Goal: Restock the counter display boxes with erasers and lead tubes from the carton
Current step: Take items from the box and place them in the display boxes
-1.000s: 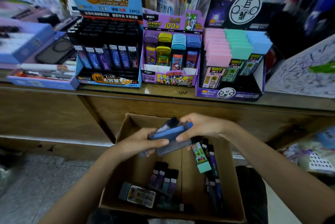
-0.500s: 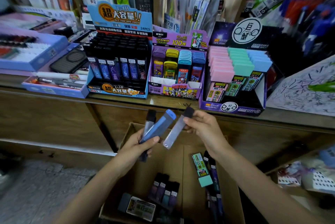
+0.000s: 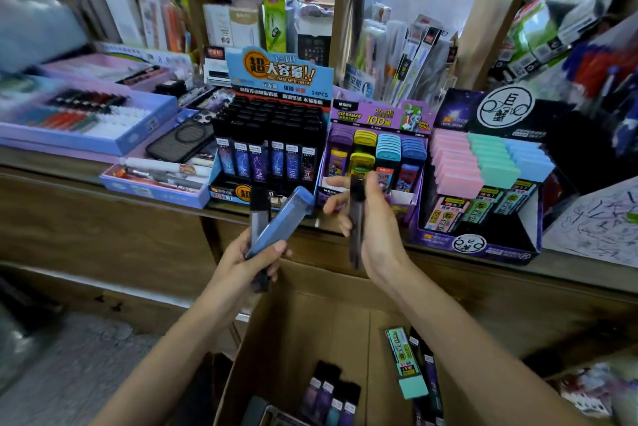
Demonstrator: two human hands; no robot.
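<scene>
My left hand (image 3: pixel 247 261) grips a blue-capped lead tube (image 3: pixel 279 222) together with a black-capped one (image 3: pixel 259 215), tilted up toward the counter. My right hand (image 3: pixel 371 222) holds a dark lead tube (image 3: pixel 355 218) upright, just in front of the purple display box (image 3: pixel 371 163) with its rows of coloured tubes. To the left stands the blue box of black lead tubes (image 3: pixel 267 146); to the right, the eraser box (image 3: pixel 483 184) with pink, green and blue erasers. The carton (image 3: pixel 303 332) below holds more tubes (image 3: pixel 331 394) and a green eraser (image 3: pixel 407 368).
The wooden counter's (image 3: pixel 103 218) front edge runs across, level with my hands. A phone (image 3: pixel 179 142) lies on flat pen trays at the left. Scribbled test paper (image 3: pixel 600 222) lies at the right. Shelves packed with stationery rise behind the display boxes.
Both hands have risen out of the carton toward the counter. My right hand took one dark tube away from the bundle and turned it upright near the purple box.
</scene>
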